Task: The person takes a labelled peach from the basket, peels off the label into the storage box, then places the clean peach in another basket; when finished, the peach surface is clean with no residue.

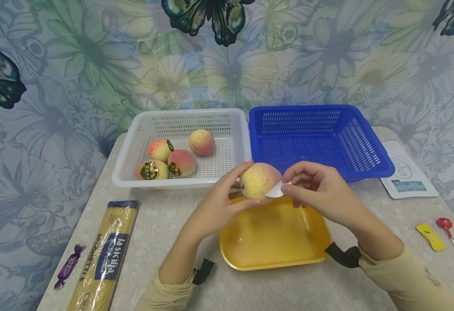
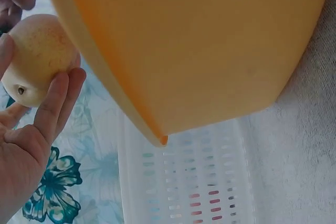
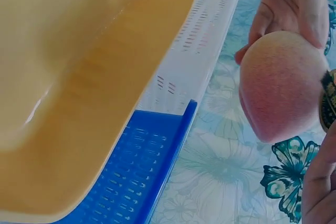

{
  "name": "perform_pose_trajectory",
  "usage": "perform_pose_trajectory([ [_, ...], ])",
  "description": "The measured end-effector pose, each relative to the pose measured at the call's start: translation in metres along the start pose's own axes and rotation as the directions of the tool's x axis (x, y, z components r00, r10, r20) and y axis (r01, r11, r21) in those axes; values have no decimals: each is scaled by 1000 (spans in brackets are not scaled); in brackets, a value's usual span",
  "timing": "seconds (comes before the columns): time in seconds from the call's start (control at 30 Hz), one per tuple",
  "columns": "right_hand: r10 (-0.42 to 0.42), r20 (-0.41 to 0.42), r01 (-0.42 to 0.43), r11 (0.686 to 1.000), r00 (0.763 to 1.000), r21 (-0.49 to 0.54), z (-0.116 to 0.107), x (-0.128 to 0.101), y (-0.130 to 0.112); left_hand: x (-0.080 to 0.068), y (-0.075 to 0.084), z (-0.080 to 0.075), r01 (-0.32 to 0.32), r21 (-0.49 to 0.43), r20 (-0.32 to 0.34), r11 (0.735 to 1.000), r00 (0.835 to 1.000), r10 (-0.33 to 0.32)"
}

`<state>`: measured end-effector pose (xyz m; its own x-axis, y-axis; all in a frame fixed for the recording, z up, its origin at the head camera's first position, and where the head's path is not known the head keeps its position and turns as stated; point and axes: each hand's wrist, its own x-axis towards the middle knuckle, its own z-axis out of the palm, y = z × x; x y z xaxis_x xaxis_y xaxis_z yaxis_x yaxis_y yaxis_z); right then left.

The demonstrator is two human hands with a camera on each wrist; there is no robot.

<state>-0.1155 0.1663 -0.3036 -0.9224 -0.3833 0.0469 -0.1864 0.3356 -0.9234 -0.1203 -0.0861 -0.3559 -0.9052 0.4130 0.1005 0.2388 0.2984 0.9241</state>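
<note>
My left hand (image 1: 221,203) grips a yellow-and-pink peach (image 1: 259,179) above the yellow tray (image 1: 273,242). In the left wrist view, the stem end of that peach (image 2: 39,59) faces the camera, with fingers curled round its sides. Between thumb and forefinger, my right hand (image 1: 320,190) pinches a sticker (image 1: 275,190) at the peach's right side, its white back showing. The sticker's black-and-gold face (image 3: 328,100) appears at the edge of the peach in the right wrist view. Several more peaches, such as one pink peach (image 1: 182,162), lie in the white basket (image 1: 133,183), most bearing black-and-gold stickers.
A blue basket (image 1: 301,149) stands right of the white one, beside a white digital scale (image 1: 410,185). On the left lie a spaghetti pack (image 1: 104,259) and a purple-wrapped candy (image 1: 69,267). A yellow packet (image 1: 430,236) and red lollipop (image 1: 445,223) lie at the right.
</note>
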Motion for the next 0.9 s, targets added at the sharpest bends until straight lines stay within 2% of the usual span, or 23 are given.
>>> perform_pose_trajectory([
  [0.1, 16, 10, -16, 1000, 1000, 1, -4, -4, 2, 0, -1, -2, 4, -3, -16, 1000, 1000, -4],
  [0.33, -41, 31, 43, 996, 999, -73, -17, -14, 14, 2, -6, -10, -14, -65, -56, 998, 998, 10],
  [0.47, -43, 57, 50, 992, 997, -116, -26, -22, 29, 2, -8, -15, -16, -124, -65, 992, 998, 8],
  [0.67, 26, 122, -10, 991, 992, -136, -30, -27, 61, 2, -7, -20, -2, -181, -77, 984, 997, -12],
  [0.8, 92, 168, -66, 985, 981, -157, -21, -24, 76, 2, -6, -21, 0, -197, -87, 980, 996, -18],
  [0.9, 115, 195, -75, 976, 974, -203, -10, -20, 82, 1, -5, -22, -3, -201, -88, 980, 996, -15],
])
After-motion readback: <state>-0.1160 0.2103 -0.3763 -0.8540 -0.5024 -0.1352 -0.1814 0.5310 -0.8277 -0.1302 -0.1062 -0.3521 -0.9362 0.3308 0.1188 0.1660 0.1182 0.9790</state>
